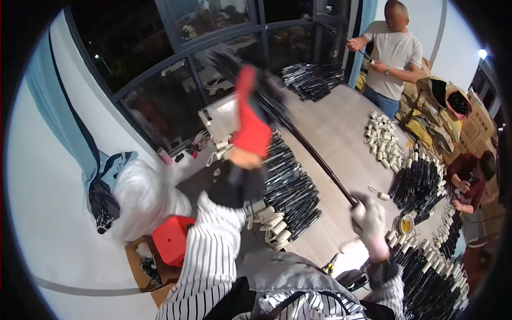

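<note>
A long dark shaft (314,152) with a spray of blurred black ribs (261,104) at its far end, apparently an umbrella frame, slants across the table. My right hand (368,216), in a whitish glove, is closed round the shaft's near end. Up by the ribs is my left hand (250,125), in a red glove and smeared by motion. Its fingers point upward, but whether they grip the ribs cannot be made out. Below it lies a long pile of folded black umbrella frames (290,186) with cream handles.
More frames (426,282) are heaped at the lower right and by the window (312,80). Loose cream handles (383,141) and a small bowl (406,224) lie on the table (325,117). One person (394,53) stands opposite; another (472,178) is at the right. A red stool (173,240) is at left.
</note>
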`<act>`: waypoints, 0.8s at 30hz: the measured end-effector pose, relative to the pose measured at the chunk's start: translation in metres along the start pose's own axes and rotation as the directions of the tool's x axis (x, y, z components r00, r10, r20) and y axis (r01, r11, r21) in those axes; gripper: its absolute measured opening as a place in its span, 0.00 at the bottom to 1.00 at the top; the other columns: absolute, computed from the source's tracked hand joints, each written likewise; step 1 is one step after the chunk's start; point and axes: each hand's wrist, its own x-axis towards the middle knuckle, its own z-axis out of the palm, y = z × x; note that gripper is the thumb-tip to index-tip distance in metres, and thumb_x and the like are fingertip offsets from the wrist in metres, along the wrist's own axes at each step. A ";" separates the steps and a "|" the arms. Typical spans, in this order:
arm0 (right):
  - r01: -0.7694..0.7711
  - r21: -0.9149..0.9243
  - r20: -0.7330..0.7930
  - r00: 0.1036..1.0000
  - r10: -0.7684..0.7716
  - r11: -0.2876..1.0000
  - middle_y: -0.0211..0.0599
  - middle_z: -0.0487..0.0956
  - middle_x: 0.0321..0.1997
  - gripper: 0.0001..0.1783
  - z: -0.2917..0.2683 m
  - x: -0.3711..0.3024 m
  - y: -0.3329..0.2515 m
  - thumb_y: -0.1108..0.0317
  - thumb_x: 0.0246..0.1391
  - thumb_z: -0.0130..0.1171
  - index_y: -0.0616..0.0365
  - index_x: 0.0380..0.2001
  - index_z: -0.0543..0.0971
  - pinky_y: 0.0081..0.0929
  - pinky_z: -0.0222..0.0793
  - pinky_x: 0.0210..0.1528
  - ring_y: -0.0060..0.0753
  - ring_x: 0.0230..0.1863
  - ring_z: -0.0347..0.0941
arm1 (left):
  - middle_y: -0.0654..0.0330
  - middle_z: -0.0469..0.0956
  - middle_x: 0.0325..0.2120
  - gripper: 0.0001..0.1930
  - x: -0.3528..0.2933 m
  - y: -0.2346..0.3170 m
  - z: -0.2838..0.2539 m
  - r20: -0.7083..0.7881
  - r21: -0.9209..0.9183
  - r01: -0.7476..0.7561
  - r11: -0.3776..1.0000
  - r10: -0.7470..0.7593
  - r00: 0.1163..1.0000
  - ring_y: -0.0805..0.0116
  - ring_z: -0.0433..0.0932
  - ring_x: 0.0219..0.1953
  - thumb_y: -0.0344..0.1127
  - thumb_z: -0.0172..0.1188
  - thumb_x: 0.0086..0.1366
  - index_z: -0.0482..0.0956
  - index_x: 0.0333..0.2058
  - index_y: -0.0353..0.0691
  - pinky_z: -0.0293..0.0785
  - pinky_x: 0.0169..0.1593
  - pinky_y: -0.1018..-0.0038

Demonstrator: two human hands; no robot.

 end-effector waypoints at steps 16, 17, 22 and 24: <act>-0.176 0.656 0.196 0.979 0.059 0.734 0.23 0.69 0.21 0.18 0.112 0.116 -0.064 0.55 0.67 0.44 0.61 0.38 0.71 0.15 0.59 0.20 0.13 0.18 0.61 | 0.58 0.80 0.26 0.12 -0.055 -0.027 0.077 -0.287 0.055 0.224 0.973 -0.199 0.937 0.70 0.80 0.26 0.35 0.64 0.60 0.77 0.39 0.34 0.75 0.31 0.75; -0.182 0.672 0.200 0.978 0.061 0.718 0.22 0.69 0.22 0.18 0.117 0.116 -0.065 0.55 0.67 0.45 0.61 0.39 0.71 0.15 0.59 0.21 0.12 0.19 0.61 | 0.59 0.79 0.25 0.12 -0.055 -0.021 0.076 -0.291 0.024 0.227 0.974 -0.210 0.933 0.71 0.79 0.25 0.34 0.65 0.59 0.77 0.39 0.34 0.74 0.30 0.76; 0.006 0.713 0.044 0.998 -0.053 0.701 0.22 0.70 0.24 0.19 0.148 0.106 -0.049 0.54 0.67 0.46 0.61 0.42 0.71 0.14 0.60 0.23 0.11 0.22 0.62 | 0.62 0.77 0.22 0.12 -0.071 -0.018 0.083 -0.351 0.443 0.116 0.889 0.053 0.935 0.73 0.76 0.22 0.35 0.64 0.60 0.77 0.39 0.34 0.71 0.28 0.78; -0.044 0.734 0.109 0.993 -0.054 0.678 0.22 0.70 0.25 0.19 0.142 0.107 -0.058 0.54 0.67 0.46 0.61 0.42 0.71 0.14 0.60 0.23 0.12 0.22 0.62 | 0.63 0.75 0.22 0.14 -0.067 -0.008 0.086 -0.345 0.435 0.104 0.894 0.060 0.937 0.74 0.75 0.22 0.36 0.64 0.60 0.76 0.41 0.35 0.70 0.29 0.78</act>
